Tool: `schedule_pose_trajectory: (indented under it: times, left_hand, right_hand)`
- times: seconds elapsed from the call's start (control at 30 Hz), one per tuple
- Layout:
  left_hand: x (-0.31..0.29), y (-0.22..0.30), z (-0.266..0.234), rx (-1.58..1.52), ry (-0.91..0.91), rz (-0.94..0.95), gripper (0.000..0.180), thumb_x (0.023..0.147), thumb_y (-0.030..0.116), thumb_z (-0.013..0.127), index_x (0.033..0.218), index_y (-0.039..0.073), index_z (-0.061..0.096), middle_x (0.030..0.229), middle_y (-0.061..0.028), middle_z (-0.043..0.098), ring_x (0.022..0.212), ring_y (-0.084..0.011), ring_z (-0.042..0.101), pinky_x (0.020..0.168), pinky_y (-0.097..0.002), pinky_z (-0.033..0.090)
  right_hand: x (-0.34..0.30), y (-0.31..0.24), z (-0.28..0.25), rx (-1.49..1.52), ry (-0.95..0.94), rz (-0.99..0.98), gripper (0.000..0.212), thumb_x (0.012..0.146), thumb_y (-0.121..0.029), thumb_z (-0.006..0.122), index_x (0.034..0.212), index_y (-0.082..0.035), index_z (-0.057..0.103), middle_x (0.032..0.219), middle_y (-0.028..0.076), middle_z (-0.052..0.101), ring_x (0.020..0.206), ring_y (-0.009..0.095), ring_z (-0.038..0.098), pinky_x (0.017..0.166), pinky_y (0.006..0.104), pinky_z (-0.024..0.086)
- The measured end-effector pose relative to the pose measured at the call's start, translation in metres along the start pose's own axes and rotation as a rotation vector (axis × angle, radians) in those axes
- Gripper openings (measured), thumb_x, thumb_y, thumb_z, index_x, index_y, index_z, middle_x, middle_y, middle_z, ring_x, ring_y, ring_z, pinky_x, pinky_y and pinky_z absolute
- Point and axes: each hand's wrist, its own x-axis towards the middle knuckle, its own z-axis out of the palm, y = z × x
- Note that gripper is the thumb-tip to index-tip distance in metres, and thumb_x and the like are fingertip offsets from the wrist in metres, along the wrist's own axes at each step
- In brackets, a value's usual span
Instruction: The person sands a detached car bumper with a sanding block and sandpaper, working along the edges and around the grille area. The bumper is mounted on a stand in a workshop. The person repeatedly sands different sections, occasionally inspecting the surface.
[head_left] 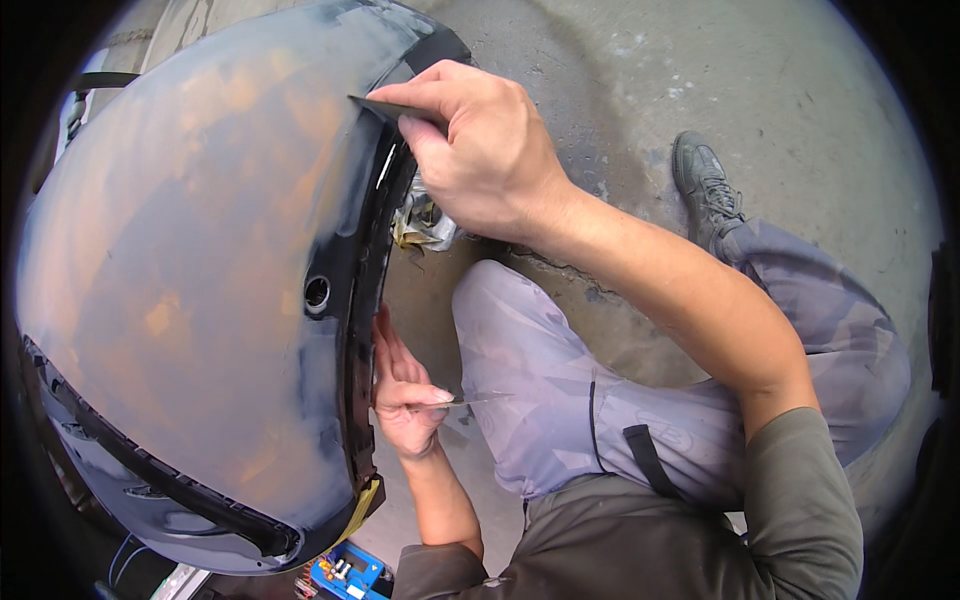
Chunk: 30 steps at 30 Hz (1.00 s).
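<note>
A large curved car bumper [200, 230] fills the left side, its surface dull grey with tan filler patches and a black edge strip along its right. My right hand [495, 145] pinches a thin dark putty spreader [412, 110] between thumb and fingers, its pointed corner at the bumper's upper right border. Lower down, my left hand [404, 400] has its fingers alongside the black edge. Its thumb clamps a thin flat scraper blade [475, 399], seen nearly edge-on above my thigh. A round hole [317, 292] sits in the bumper near that edge.
Below the bumper lies a blue tray [350, 572] with small parts. Crumpled plastic and paper [428, 222] shows behind the bumper edge. My bent leg [530, 380] is close to the left hand, and my shoe [706, 185] rests on the concrete floor [790, 120].
</note>
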Motion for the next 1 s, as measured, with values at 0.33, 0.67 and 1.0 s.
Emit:
schedule_pose_trajectory:
  times: [0.33,0.67,1.0]
  left_hand:
    - [0.001,-0.002,-0.004,0.015,-0.021,0.013,0.018,0.089,0.033,0.087,0.088,0.018,0.078,0.179,-0.0226,0.012,0.165,-0.0473,0.000,0.130,-0.0562,-0.011]
    - [-0.022,0.010,0.002,-0.152,0.084,-0.229,0.019,0.081,0.027,0.092,0.091,0.011,0.085,0.175,-0.0295,0.019,0.164,-0.0429,0.016,0.131,-0.0532,0.017]
    - [-0.012,0.033,0.103,-0.802,0.387,-0.557,0.034,0.116,0.016,0.047,0.143,-0.002,0.055,0.137,-0.0095,0.066,0.118,-0.0163,0.065,0.108,-0.0325,0.049]
  right_hand:
    - [0.025,0.014,-0.020,-0.068,-0.069,0.254,0.031,0.090,-0.007,0.059,0.111,-0.006,0.082,0.101,0.018,0.075,0.096,0.037,0.073,0.089,0.0438,0.058]
    - [-0.049,-0.069,0.005,0.224,-0.056,-0.325,0.027,0.080,0.003,0.069,0.103,-0.006,0.080,0.093,0.009,0.072,0.087,0.031,0.069,0.074,0.0415,0.058]
    - [-0.025,-0.102,-0.119,-0.222,-0.559,-0.645,0.043,0.085,0.007,0.072,0.127,0.000,0.075,0.109,0.013,0.070,0.095,0.026,0.068,0.082,0.0379,0.058]
